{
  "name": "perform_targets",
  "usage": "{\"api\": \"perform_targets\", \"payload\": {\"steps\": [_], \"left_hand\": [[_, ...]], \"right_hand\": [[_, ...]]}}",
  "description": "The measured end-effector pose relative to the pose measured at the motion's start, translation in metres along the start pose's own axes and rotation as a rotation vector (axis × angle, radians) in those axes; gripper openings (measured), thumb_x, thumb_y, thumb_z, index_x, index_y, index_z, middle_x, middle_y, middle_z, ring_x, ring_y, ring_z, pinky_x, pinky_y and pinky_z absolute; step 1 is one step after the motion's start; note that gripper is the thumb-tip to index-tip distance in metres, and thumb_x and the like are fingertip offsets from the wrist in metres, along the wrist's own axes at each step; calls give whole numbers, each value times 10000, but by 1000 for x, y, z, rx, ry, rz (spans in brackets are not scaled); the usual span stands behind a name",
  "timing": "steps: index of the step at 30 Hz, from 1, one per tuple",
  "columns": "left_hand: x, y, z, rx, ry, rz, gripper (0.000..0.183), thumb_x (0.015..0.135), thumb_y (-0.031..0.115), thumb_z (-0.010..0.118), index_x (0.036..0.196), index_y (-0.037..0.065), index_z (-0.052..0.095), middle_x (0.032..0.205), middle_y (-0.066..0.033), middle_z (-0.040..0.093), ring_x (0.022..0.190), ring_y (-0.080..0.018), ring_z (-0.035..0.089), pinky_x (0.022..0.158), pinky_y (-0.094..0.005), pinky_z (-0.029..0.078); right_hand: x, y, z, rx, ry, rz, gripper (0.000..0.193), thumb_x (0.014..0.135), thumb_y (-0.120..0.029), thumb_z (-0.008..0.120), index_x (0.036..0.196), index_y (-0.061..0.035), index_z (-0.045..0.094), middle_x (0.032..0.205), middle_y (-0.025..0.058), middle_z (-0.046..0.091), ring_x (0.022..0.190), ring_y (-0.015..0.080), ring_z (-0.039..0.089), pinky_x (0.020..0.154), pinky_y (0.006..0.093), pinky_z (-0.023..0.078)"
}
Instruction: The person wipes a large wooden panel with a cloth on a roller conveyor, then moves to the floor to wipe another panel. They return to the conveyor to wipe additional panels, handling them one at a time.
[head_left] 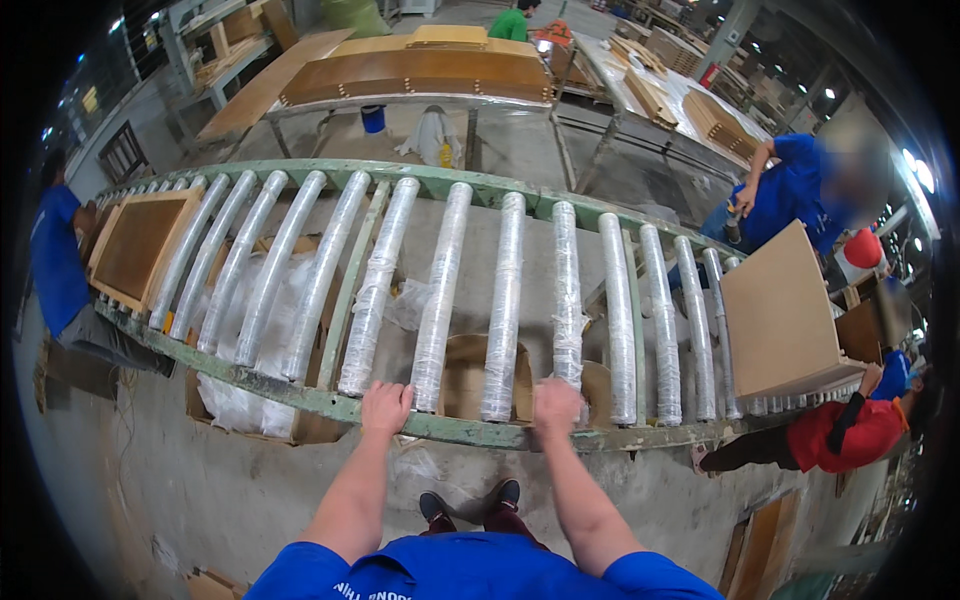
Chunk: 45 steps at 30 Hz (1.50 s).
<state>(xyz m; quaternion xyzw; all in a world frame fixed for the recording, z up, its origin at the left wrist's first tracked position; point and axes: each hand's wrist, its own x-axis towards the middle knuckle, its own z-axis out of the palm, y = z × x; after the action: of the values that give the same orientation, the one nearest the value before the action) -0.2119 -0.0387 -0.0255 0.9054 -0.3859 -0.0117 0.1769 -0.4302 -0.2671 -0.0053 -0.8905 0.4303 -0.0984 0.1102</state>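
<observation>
My two hands rest on the near green rail [470, 434] of one roller conveyor straight before me. My left hand's [386, 407] fingers lie together, curled over it; my right hand's [557, 407] are blurred, and I cannot tell how they sit. Two wrapped rollers [436, 300] end between my hands. One framed panel [145, 245] occupies the rollers at far left, one tan box [780, 310] at right. Beyond, one blue bucket [373, 118] sits under a table [490, 100].
</observation>
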Motion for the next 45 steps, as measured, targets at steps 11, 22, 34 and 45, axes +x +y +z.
{"api": "perform_targets", "payload": {"steps": [11,22,34,45], "left_hand": [[-1,-7,8,-61,25,0,325,856,320,517,634,96,593,647,-91,562,689,-280,558,621,-422,410],[3,-5,9,-39,-67,-43,377,891,362,449,679,110,632,734,-52,610,753,-231,571,683,-378,417],[4,2,8,-23,-55,-40,364,873,339,478,666,73,616,688,-121,601,695,-313,570,634,-448,429],[4,14,0,56,-148,-85,417,900,357,427,706,50,632,745,-158,615,743,-338,576,687,-457,446]], "right_hand": [[-32,72,8,-122,204,293,348,905,-340,442,1149,-121,557,1142,107,557,1051,302,495,892,424,358],[-29,74,7,-156,70,323,428,929,-388,356,893,-94,666,759,173,631,764,347,576,758,428,384],[-25,79,2,-167,25,399,456,917,-432,352,823,-117,668,748,154,637,775,342,585,791,422,374],[-28,78,-5,-116,89,417,424,901,-418,410,754,-109,660,751,129,641,765,298,580,806,404,370]]}}
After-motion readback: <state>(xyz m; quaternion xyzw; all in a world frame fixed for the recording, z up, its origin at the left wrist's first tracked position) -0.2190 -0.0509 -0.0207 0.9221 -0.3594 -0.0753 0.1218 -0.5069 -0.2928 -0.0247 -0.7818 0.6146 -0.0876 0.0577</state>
